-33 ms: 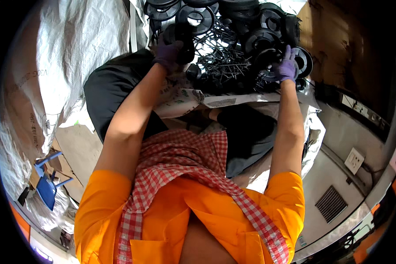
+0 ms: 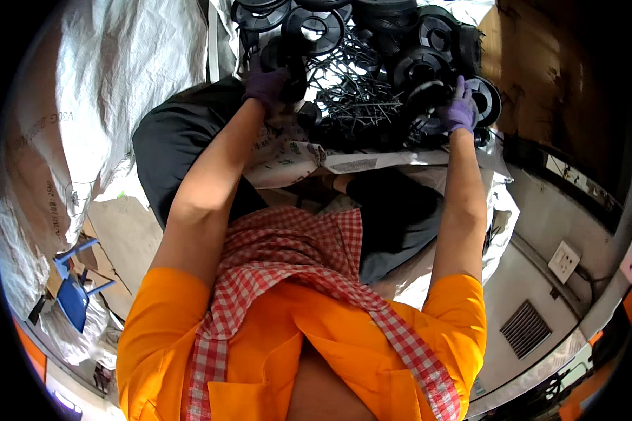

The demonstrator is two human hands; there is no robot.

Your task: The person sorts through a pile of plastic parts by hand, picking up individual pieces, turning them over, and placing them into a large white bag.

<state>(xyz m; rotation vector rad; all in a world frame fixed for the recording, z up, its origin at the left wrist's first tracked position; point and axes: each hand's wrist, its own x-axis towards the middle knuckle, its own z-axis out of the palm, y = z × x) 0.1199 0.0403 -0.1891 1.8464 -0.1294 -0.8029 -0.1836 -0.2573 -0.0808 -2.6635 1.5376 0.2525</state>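
Observation:
My left hand (image 2: 265,85), in a purple glove, grips a dark black spool (image 2: 288,59) by its left side; shadow hides most of its fingers. My right hand (image 2: 460,111), gloved alike, is closed at the edge of a tilted black spool (image 2: 426,95), with some fingers pointing away from me. Just right of that hand lies a black spool with a pale centre (image 2: 486,102). Between my hands is a heap of thin black plastic sticks (image 2: 358,102).
More black spools (image 2: 313,29) are piled at the far side. A white printed sack (image 2: 288,163) edges the heap in front of my knees. White sheeting (image 2: 130,56) hangs at the left, near a blue chair (image 2: 74,303). A wall socket (image 2: 564,262) is at the right.
The spool at my right hand has tipped, its face now seen more edge-on. My left hand and its spool have shifted very slightly.

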